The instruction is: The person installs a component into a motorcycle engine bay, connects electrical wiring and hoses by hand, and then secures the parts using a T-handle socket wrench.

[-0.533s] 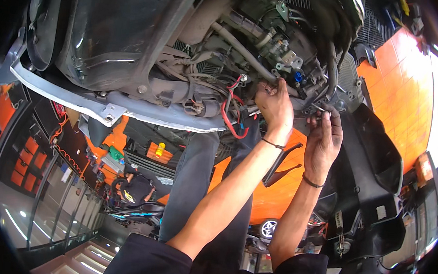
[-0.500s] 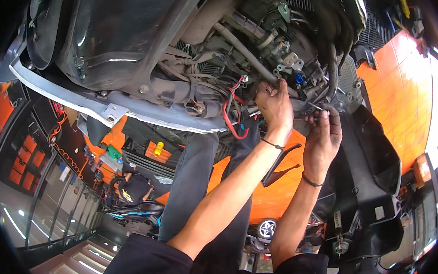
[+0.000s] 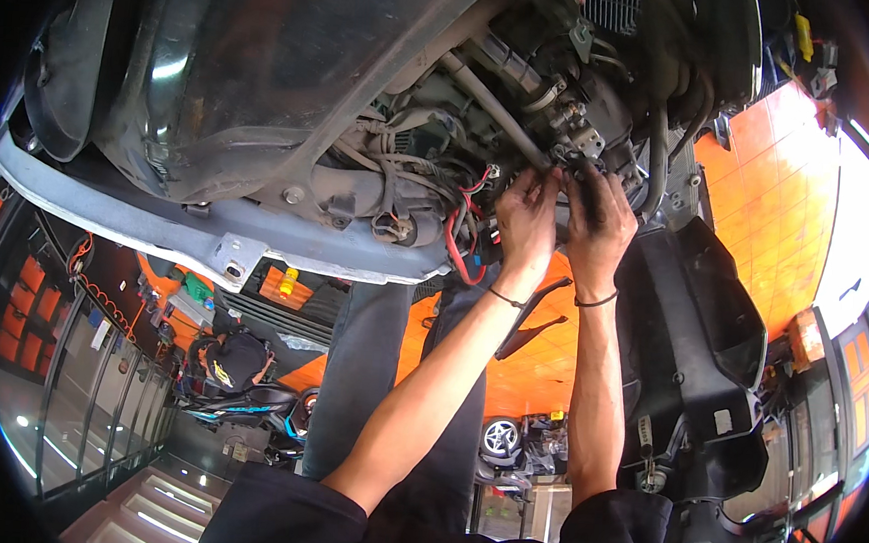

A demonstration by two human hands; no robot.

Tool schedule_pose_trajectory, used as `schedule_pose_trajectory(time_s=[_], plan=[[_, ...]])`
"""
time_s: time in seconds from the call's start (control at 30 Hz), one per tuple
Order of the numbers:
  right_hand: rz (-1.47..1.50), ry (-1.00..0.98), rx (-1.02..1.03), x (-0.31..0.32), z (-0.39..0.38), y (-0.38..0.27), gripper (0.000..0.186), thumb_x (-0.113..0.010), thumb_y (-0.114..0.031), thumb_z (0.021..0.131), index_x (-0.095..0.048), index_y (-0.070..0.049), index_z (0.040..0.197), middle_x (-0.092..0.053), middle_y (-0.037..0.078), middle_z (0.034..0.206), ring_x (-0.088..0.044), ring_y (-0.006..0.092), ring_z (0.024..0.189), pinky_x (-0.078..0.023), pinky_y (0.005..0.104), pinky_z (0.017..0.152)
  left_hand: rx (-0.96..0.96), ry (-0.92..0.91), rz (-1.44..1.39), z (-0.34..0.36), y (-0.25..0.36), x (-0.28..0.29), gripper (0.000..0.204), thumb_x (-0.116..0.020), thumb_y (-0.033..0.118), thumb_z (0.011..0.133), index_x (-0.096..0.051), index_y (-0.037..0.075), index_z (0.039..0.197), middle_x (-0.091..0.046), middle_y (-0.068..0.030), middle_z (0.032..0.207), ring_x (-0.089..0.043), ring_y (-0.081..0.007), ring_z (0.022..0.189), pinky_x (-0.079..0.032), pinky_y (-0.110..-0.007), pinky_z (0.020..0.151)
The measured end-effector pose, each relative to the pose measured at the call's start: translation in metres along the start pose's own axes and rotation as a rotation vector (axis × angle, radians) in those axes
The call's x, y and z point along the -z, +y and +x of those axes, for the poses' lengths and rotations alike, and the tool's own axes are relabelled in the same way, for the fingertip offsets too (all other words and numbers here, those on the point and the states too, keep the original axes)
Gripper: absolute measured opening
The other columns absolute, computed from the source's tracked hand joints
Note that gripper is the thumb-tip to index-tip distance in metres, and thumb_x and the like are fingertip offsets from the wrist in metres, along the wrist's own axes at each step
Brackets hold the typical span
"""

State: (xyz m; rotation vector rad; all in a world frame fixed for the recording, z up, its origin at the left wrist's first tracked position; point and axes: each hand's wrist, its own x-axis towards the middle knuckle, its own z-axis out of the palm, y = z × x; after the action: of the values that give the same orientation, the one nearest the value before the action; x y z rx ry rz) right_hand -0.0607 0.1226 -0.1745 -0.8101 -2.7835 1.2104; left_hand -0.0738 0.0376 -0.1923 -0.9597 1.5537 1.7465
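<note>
Side by side, both hands reach into the opened underside of a scooter's engine bay. My left hand (image 3: 527, 227) has its fingers pinched at the lower end of a grey metal tube (image 3: 489, 106); what they hold is hidden. Touching or nearly touching it, my right hand (image 3: 601, 227) has blackened fingers closed just below a metal engine fitting (image 3: 584, 139). Whatever sits between those fingertips is too small and covered to name. A red cable (image 3: 453, 241) loops down left of my left hand, near a bundle of dark wires (image 3: 402, 155).
A dark body shell (image 3: 238, 60) and a pale grey rail (image 3: 119, 222) fill the upper left. Black plastic fairing (image 3: 684, 337) stands at the right. Below left, another person (image 3: 235, 359) is beside a motorbike (image 3: 247, 404). A spoked wheel (image 3: 501, 437) lies beyond the orange floor (image 3: 537, 377).
My right hand has moved up and left, from beside the hoses to right beside my left hand. A thin light-coloured piece seen at its fingertips is now hidden. The whole view has shifted slightly.
</note>
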Motion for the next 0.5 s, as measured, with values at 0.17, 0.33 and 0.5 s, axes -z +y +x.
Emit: schedule_pose_trajectory(time_s=[0.17, 0.33, 0.5], plan=[[-0.156, 0.034, 0.054, -0.01, -0.003, 0.002, 0.029, -0.07, -0.004, 0.083, -0.069, -0.003, 0.112, -0.058, 0.011, 0.081, -0.063, 0.0286, 0.069, -0.051, 0.0394, 0.061, 0.02, -0.031, -0.058, 0.0, 0.006, 0.0, 0.019, -0.059, 0.01, 0.101, -0.065, -0.005, 0.111, -0.07, -0.0082, 0.105, -0.061, -0.0089, 0.095, -0.048, -0.025, 0.084], [-0.306, 0.016, 0.11, -0.014, -0.001, -0.012, 0.028, -0.067, -0.004, 0.082, -0.07, -0.005, 0.11, -0.059, 0.01, 0.082, -0.062, 0.0285, 0.068, -0.051, 0.0393, 0.06, 0.095, -0.03, -0.092, 0.002, 0.001, 0.005, 0.027, -0.055, 0.019, 0.105, -0.064, -0.006, 0.111, -0.069, -0.0083, 0.104, -0.062, -0.0104, 0.095, -0.048, -0.027, 0.085], [-0.369, -0.155, 0.075, -0.008, 0.016, -0.024, 0.031, -0.064, -0.004, 0.08, -0.069, -0.006, 0.111, -0.061, 0.012, 0.085, -0.066, 0.0299, 0.071, -0.053, 0.0402, 0.061, 0.17, -0.019, -0.479, 0.004, -0.004, 0.006, 0.037, -0.049, 0.031, 0.107, -0.064, -0.004, 0.109, -0.067, -0.007, 0.106, -0.062, -0.0124, 0.098, -0.048, -0.028, 0.088]])
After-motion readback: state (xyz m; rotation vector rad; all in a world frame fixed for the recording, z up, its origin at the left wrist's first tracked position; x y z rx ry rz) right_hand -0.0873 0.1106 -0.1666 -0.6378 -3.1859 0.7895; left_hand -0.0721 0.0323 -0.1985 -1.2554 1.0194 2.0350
